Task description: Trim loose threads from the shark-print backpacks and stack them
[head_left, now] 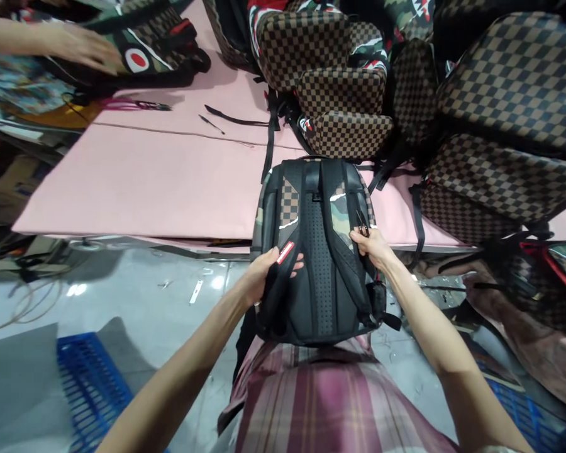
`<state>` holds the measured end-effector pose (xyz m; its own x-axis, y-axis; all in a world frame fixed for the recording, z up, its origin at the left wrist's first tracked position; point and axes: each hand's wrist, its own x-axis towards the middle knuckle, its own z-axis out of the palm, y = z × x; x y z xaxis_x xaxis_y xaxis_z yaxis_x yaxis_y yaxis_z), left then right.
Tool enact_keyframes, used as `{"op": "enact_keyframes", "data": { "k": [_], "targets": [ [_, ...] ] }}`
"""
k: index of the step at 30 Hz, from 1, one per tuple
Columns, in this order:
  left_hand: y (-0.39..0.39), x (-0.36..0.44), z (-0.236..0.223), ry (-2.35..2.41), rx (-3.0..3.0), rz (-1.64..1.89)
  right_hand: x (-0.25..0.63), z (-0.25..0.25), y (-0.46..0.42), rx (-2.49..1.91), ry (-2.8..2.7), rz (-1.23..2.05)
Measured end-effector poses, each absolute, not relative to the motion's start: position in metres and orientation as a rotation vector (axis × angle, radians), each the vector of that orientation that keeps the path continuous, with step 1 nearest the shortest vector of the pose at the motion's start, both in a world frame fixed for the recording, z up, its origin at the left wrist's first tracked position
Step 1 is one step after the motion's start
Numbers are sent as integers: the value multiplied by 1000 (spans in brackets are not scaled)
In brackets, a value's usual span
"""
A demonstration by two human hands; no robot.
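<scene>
A black backpack [317,264] rests upright against the pink table's edge, its back panel and two shoulder straps facing me. Checkered and camouflage patches show on the straps. My left hand [264,270] is closed around the left shoulder strap [276,286], thumb beside a red and white label [285,252], fingers behind the strap. My right hand [373,244] is closed at the right strap's outer edge. From its fingers stick the dark, thin blades of what look like thread snips [362,225]; their handle is hidden in the hand.
Several checkered backpacks [514,82] are piled on the pink table [170,182] at the back right. A co-worker's hand [82,47] touches a camouflage bag [146,56] at upper left. Pink-handled scissors [134,105] lie nearby. A blue plastic crate [92,384] stands low on the left.
</scene>
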<state>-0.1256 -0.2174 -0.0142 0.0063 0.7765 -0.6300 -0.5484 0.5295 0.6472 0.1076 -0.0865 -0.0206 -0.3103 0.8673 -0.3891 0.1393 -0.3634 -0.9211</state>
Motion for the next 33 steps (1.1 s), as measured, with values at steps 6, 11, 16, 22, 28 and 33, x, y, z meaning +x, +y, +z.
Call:
{"op": "enact_keyframes", "data": {
  "k": [6,11,16,22,28,33],
  "targets": [
    [-245,-123,-10,1272,377,1088,115,-18,-100,-1373,-1344,1755],
    [-277,-115,-2,1317,461,1029,144,-7,-138,-1497,-1394,1905],
    [-302,-108,6,1292,503,945,163,1,-154,-1476,-1337,1977],
    [-302,-109,5,1268,527,955,164,-6,-149,-1358,-1308,2044],
    [-302,-108,3,1222,502,972,164,-6,-151,-1404,-1263,2001],
    [-303,-106,7,1218,500,993,165,-8,-150,-1357,-1287,2012]
  ]
}}
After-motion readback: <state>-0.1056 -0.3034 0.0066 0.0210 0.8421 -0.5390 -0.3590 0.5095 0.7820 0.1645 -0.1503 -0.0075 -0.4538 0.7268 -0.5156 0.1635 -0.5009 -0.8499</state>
